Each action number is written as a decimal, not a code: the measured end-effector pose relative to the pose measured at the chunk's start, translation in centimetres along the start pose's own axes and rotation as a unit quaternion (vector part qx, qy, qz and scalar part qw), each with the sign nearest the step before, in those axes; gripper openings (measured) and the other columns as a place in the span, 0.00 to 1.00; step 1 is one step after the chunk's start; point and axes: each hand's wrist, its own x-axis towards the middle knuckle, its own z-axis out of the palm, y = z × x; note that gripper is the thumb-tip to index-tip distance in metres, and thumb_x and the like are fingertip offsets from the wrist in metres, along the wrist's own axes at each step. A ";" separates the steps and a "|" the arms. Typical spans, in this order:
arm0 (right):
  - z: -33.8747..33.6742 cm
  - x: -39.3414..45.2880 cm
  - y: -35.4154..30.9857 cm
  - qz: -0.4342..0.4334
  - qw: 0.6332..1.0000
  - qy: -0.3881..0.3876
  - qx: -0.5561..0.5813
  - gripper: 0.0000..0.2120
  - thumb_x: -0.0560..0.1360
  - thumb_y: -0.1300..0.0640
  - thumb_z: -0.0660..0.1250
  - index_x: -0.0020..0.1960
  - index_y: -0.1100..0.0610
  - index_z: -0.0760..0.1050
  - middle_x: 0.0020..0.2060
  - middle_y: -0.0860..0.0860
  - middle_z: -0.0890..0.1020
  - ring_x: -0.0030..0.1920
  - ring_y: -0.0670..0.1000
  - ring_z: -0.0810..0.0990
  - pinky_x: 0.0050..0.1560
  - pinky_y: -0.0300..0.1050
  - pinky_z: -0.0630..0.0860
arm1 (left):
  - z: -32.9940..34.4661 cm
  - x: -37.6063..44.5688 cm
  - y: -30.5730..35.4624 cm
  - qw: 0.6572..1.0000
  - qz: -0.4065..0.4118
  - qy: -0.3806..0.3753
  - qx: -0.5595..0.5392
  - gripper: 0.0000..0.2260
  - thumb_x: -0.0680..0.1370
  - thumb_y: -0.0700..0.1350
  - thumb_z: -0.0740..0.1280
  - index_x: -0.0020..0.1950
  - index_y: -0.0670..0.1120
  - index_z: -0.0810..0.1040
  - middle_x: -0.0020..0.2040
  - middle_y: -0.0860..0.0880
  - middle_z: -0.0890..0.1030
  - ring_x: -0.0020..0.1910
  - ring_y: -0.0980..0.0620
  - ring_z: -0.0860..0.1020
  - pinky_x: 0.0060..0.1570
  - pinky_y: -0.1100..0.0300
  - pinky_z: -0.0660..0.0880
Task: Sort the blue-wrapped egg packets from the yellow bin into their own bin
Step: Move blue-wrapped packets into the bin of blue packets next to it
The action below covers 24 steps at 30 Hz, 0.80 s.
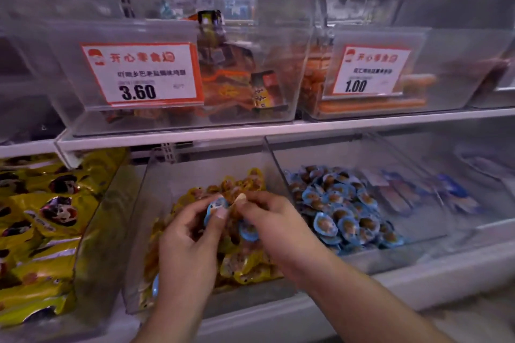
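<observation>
A clear bin [139,231] on the lower shelf holds yellow-wrapped egg packets [245,267]. Both my hands are over it. My left hand [186,248] pinches a blue-wrapped egg packet [216,207] between thumb and fingers. My right hand [276,228] has its fingers curled next to that packet, and a second blue packet [248,230] shows under its palm; whether it grips that one is unclear. Another blue packet [155,285] peeks out by my left wrist. The neighbouring clear bin [390,248] to the right holds a pile of blue-wrapped egg packets [342,211].
Large yellow snack bags [39,220] fill the space to the left. The upper shelf [195,135] carries clear bins with price tags [142,74] reading 3.60 and 1.00. More pale packets [429,192] lie in a bin at the far right.
</observation>
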 end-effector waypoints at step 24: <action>-9.4 1.4 -2.1 -0.191 0.955 0.194 -0.116 0.07 0.80 0.59 0.67 0.44 0.54 0.81 0.28 0.47 0.82 0.25 0.44 0.78 0.24 0.37 0.73 | -2.2 0.2 2.0 0.951 0.158 -0.147 0.221 0.13 0.82 0.48 0.63 0.65 0.56 0.78 0.64 0.60 0.77 0.66 0.61 0.73 0.66 0.54 0.71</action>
